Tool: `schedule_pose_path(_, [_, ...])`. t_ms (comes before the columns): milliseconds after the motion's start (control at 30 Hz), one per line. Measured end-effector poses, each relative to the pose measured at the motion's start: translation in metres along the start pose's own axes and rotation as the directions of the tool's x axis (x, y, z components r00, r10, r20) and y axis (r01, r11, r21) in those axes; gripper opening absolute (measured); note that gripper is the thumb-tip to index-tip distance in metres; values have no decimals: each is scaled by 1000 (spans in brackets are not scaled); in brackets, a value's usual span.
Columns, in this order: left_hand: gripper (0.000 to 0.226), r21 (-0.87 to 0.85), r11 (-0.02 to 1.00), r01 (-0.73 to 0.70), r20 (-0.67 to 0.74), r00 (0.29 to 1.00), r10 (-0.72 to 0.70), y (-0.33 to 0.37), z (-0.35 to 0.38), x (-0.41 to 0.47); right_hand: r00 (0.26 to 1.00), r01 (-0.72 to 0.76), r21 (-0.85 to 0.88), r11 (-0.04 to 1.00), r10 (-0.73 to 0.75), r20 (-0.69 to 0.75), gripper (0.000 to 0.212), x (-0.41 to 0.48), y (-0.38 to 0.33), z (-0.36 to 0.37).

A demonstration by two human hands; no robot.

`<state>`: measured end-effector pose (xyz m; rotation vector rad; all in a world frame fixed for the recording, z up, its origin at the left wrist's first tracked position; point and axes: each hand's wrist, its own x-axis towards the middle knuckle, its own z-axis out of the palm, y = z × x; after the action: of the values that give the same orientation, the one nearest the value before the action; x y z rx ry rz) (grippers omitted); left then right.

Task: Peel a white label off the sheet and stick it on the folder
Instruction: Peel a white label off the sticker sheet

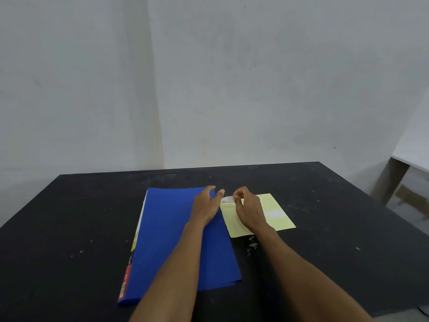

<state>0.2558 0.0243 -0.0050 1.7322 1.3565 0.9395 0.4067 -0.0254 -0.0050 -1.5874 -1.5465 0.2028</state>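
Forearms entering from the near edge, both reaching over a dark worktop [69, 228]. White label [227, 200] at the far left corner of the pale yellow sheet [274, 214], one end lifted and curling, the rest apparently stuck down. Right hand [248, 210] above the sheet, grip pressed together on the raised end of the label between thumb and forefinger. Left hand [206, 205] resting on the far right part of the blue folder [167, 240], grip spread and holding nothing, thumb tip just beside the sheet's corner. Folder flat and closed, just left of the sheet, edges touching or nearly so. Second white label [275, 214] lower on the sheet, untouched. Step in hand, as judged: peeling, barely begun. Next move likely calling for a slow pull low across the sheet, backing pinned by the left hand, adhesive face kept off the fingers.
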Motion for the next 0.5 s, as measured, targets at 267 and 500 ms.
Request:
schedule_pose_path(267, [65,-115,993,17,-77,997,-26,-15,-44,1,997,-76,85,993,74,20,7,7,-31,36])
schedule_pose_path(500, [76,-158,977,145,-134,977,-167,-35,-85,2,988,-152,152,977,150,27,8,21,-57,74])
